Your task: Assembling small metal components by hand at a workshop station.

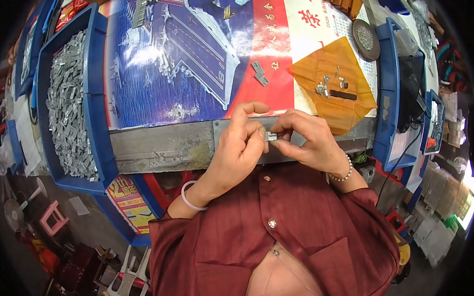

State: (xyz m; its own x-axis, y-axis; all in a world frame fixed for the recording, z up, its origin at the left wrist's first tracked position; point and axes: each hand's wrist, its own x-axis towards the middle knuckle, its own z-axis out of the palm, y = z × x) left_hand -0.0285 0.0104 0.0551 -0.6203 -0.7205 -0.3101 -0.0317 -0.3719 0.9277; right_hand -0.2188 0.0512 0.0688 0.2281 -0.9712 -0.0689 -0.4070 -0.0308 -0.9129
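Between my two hands, at the table's near edge, is a small grey metal part (271, 136) with a bright face. My left hand (242, 140) pinches its left end with thumb and forefinger. From the other side, my right hand (305, 137) grips it the same way. Beyond my hands, two similar grey metal pieces (259, 74) lie on the poster, touching or nearly so. To the right, an orange-brown sheet (326, 65) bears several tiny metal bits (323, 87) and a dark strip (343, 95). My fingers cover much of the held part.
A blue bin (99, 90) at left holds many grey metal parts (68, 102). A round dark dish (366, 39) of small grains stands at the back right, beside another blue bin (387, 99). A printed poster (160, 93) covers the table. A white chair (130, 279) stands below left.
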